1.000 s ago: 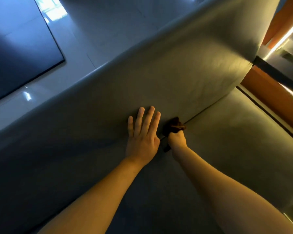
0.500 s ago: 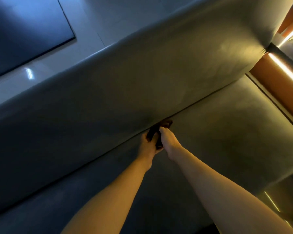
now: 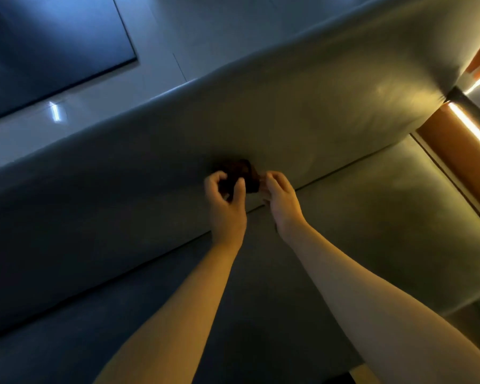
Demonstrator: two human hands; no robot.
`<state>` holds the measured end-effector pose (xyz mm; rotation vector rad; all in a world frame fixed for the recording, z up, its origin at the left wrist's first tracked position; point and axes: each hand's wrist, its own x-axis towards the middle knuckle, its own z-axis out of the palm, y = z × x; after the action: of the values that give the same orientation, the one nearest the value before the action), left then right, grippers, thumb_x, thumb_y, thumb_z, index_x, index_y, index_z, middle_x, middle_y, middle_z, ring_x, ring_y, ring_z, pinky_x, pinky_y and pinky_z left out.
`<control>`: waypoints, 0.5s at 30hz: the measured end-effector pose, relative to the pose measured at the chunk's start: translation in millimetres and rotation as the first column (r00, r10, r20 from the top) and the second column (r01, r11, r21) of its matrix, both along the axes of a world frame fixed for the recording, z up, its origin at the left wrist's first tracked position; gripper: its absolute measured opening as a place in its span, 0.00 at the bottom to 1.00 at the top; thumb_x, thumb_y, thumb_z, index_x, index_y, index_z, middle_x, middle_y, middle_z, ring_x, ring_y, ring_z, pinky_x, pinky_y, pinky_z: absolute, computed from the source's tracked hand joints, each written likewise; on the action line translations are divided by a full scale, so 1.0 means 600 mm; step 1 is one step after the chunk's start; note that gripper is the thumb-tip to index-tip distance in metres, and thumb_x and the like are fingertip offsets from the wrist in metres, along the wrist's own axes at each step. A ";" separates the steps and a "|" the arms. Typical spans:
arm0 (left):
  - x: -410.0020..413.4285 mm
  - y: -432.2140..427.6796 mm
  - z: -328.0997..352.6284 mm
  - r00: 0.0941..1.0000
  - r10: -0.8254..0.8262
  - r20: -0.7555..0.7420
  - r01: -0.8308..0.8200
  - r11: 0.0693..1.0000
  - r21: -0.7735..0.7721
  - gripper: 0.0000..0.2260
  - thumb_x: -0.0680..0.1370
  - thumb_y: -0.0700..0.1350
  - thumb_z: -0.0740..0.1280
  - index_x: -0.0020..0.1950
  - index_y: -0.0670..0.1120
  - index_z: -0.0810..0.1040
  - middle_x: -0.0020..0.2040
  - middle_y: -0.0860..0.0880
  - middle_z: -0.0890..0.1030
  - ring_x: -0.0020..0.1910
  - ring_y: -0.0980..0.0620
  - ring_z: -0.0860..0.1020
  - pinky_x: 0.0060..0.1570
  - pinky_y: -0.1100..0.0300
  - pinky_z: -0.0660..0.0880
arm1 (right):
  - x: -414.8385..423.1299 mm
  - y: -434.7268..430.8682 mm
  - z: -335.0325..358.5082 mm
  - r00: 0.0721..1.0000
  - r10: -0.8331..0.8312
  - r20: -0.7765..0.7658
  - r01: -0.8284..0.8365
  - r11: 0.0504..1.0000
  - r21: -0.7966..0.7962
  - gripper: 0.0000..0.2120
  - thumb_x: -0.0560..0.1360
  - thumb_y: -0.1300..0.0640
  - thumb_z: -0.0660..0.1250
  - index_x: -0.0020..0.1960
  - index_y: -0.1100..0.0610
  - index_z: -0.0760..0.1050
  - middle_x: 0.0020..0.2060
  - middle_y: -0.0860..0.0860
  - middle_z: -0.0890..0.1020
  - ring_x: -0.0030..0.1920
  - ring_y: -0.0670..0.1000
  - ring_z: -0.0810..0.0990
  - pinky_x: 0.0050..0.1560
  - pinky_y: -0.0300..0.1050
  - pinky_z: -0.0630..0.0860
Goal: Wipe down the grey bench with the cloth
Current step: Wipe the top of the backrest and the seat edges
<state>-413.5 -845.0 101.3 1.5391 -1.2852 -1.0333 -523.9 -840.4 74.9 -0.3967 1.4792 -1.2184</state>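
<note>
Cloth [image 3: 240, 173]: a small dark wad near the middle of the view, sitting in front of the lower backrest [image 3: 288, 120], just above the crease [image 3: 330, 176]. Whether it is touching the upholstery, I cannot tell.
Left hand [image 3: 227, 209]: fingers and thumb are curling round the cloth's 8 o'clock side, gripping it.
Right hand [image 3: 281, 202]: fingertips are pinching the cloth's 4 o'clock edge.
Handling, cloth: looking soft, light and limp, so it is likely bunching rather than lying flat. It is probably best spread open and taken under a flat palm.
Handling, grey bench [image 3: 372, 217]: smooth padded covering showing a faint sheen, probably giving a little under pressure and letting the cloth glide.
Edges: the crease is running from 8 o'clock to 2 o'clock. The backrest's rounded top rim is lying parallel above it. An orange panel [image 3: 455, 151] with a lit strip is closing off the seat at 3 o'clock.
Open room: the seat is stretching toward 4 o'clock and 7 o'clock, and the backrest is offering long strokes along its length.
Beyond: glossy floor [image 3: 155, 37] and a dark rug [image 3: 53, 42] at 11 o'clock.
</note>
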 end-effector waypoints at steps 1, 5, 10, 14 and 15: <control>-0.013 -0.015 0.013 1.000 -0.002 0.000 0.002 0.998 -0.061 0.11 0.81 0.45 0.68 0.61 0.49 0.70 0.57 0.52 0.75 0.55 0.57 0.77 0.55 0.61 0.76 | -0.006 -0.009 0.010 0.999 -0.022 0.031 0.023 0.998 -0.052 0.06 0.85 0.54 0.60 0.53 0.52 0.76 0.47 0.51 0.81 0.50 0.49 0.80 0.48 0.40 0.75; -0.053 -0.065 0.033 0.996 -0.010 0.090 0.026 0.983 -0.183 0.11 0.80 0.46 0.70 0.61 0.50 0.76 0.58 0.52 0.76 0.56 0.58 0.77 0.55 0.66 0.75 | -0.028 -0.050 0.048 0.997 -0.046 0.062 0.057 0.982 -0.182 0.05 0.82 0.55 0.65 0.48 0.49 0.78 0.45 0.52 0.80 0.49 0.53 0.81 0.52 0.52 0.79; -0.062 -0.077 -0.001 0.940 -0.042 0.339 0.123 0.968 -0.219 0.13 0.80 0.48 0.70 0.65 0.50 0.80 0.58 0.51 0.73 0.48 0.63 0.72 0.47 0.78 0.68 | -0.043 -0.084 0.029 0.998 -0.055 0.012 0.056 0.996 -0.070 0.03 0.81 0.52 0.67 0.51 0.51 0.78 0.45 0.51 0.84 0.52 0.55 0.83 0.60 0.64 0.80; -0.068 -0.082 -0.030 0.910 -0.053 0.411 0.172 0.951 -0.258 0.12 0.80 0.47 0.71 0.62 0.49 0.81 0.56 0.49 0.77 0.50 0.64 0.70 0.47 0.80 0.67 | -0.051 -0.085 -0.012 0.996 -0.084 0.029 0.084 0.996 0.010 0.07 0.82 0.52 0.67 0.48 0.55 0.77 0.42 0.53 0.82 0.46 0.55 0.81 0.59 0.65 0.78; -0.069 -0.081 -0.038 0.904 -0.067 0.422 0.193 0.945 -0.265 0.11 0.79 0.47 0.71 0.61 0.48 0.82 0.55 0.49 0.77 0.49 0.64 0.70 0.47 0.80 0.67 | -0.054 -0.083 -0.024 0.996 -0.089 0.033 0.088 0.996 0.019 0.07 0.82 0.52 0.66 0.48 0.55 0.78 0.42 0.54 0.82 0.46 0.54 0.81 0.60 0.64 0.78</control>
<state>-454.7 -893.8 78.6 1.4886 -1.7689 -0.5672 -556.5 -890.2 60.5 -0.3004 1.4908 -1.2750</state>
